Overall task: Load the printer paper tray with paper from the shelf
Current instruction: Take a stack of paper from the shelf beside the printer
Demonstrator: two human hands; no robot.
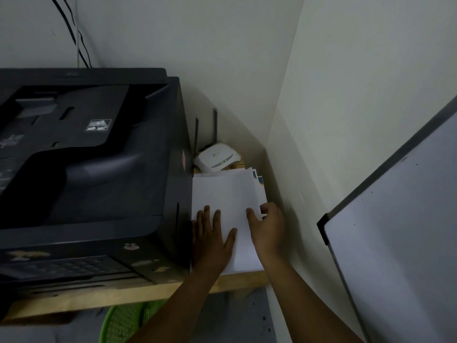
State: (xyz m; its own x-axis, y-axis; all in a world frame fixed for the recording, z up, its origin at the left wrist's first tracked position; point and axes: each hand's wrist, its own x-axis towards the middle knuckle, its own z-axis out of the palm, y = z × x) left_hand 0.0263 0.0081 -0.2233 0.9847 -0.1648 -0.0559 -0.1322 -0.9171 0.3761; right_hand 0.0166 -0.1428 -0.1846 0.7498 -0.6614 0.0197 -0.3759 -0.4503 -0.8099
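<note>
Nearest the camera, two bare forearms reach up from the bottom edge, their elbows cut off by the frame. Below them a green basket (121,323) shows only in part under the wooden shelf (103,297). The left hand (212,240) lies flat on the paper stack (222,191), fingers straight and spread, its outer edge lost in shadow against the printer's side. The right hand (268,229) holds the stack's right edge: its thumb lies on the top sheet and its fingers curl over the side, their tips hidden beneath the sheets, so the grip is a pinch on the paper. The stack rests on the shelf in the narrow gap between the dark printer (86,164) and the wall. A few printed sheets poke out at its far right corner, too small to read. Behind it sits a white router (217,158), partly covered by the paper, with two dark antennas. A whiteboard (400,243) leans at the right, cropped.
</note>
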